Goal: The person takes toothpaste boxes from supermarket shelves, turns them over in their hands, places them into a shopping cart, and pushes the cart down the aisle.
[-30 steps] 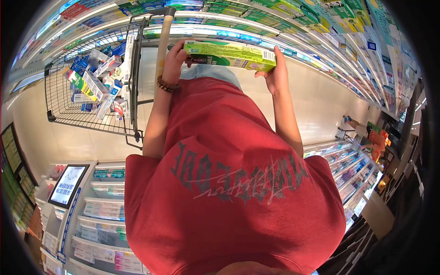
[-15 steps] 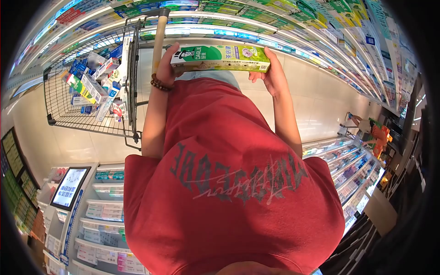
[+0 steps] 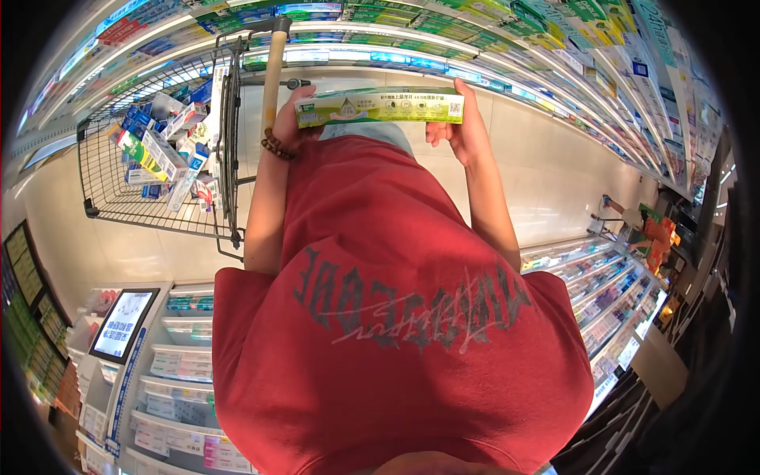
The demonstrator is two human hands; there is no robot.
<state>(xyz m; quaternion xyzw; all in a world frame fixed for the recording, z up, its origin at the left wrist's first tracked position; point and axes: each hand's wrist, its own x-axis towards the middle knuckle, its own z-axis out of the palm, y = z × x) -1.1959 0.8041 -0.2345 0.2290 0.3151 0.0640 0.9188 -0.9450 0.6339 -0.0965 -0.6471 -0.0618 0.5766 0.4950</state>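
Note:
A green and yellow-green toothpaste box (image 3: 380,107) is held level in front of me, with a narrow printed side facing up at the camera. My left hand (image 3: 298,127) grips its left end, a beaded bracelet round the wrist. At the other end my right hand (image 3: 463,131) holds the box, thumb along the end and fingers curled beneath. Just left of my left hand is the shopping cart's handle (image 3: 275,71).
The wire shopping cart (image 3: 99,207) on the left carries several toothpaste boxes (image 3: 165,154). Stocked shelves (image 3: 475,36) curve across the top, and more shelves (image 3: 178,368) stand at lower left beside a lit screen (image 3: 124,324). Another person (image 3: 655,233) is far off at right.
The toothpaste box has been turned about its long axis: its broad front with the brand name faced me before, and a narrow side shows now. Both hands still hold its ends.

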